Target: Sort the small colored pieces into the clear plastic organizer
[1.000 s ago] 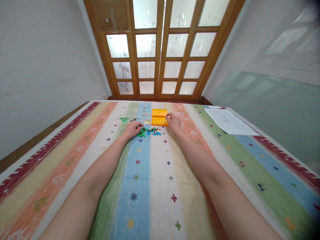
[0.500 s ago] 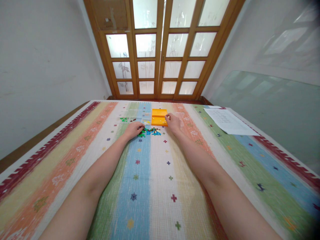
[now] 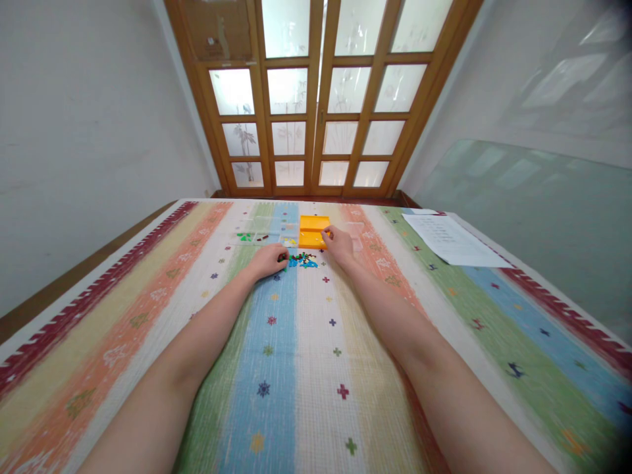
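A pile of small green, blue and dark pieces lies on the striped cloth. At its left edge is my left hand, fingers closed together; what they hold, if anything, is too small to name. Behind the pile stands an open yellow box. My right hand is at the box's right front part, its fingertips pinched over it, and whatever is between them cannot be made out. Left of the box is a clear divided tray with green pieces, dark pieces and yellow pieces in separate compartments.
A clear lid or tray lies partly behind my right hand. White printed sheets rest on the right side of the table. Beyond the table's far edge is a wooden door with glass panes; a glass panel stands at the right.
My left hand has shifted slightly right and nearer, now covering the green pieces at the pile's left side. My right hand has moved slightly left over the yellow box.
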Available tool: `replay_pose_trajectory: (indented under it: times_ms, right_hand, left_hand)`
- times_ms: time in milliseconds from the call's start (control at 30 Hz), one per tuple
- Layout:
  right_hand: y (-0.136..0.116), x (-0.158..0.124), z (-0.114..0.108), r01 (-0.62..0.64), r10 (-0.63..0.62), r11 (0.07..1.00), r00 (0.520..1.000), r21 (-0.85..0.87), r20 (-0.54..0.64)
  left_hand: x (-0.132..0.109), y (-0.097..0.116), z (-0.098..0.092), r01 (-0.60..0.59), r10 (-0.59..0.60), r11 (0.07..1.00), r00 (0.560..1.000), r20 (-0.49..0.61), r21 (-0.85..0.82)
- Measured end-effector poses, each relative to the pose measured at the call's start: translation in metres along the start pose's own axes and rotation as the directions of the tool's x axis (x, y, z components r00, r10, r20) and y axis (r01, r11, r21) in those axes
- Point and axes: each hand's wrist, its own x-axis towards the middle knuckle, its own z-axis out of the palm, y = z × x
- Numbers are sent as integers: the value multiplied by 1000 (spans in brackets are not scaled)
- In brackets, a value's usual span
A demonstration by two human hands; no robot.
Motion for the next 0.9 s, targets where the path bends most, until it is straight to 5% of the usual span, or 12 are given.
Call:
replay_pose_trajectory:
  times_ms: [600, 900]
  right_hand:
    - [-23, -14, 7, 251, -243, 967, 958, -35, 152]
    - [-39, -26, 6, 429, -433, 900, 862, 76, 262]
  left_hand:
    - [3, -1, -4, 63, -62, 998, 997, 54, -14]
    - [3, 7, -5, 50, -57, 995, 995, -81, -83]
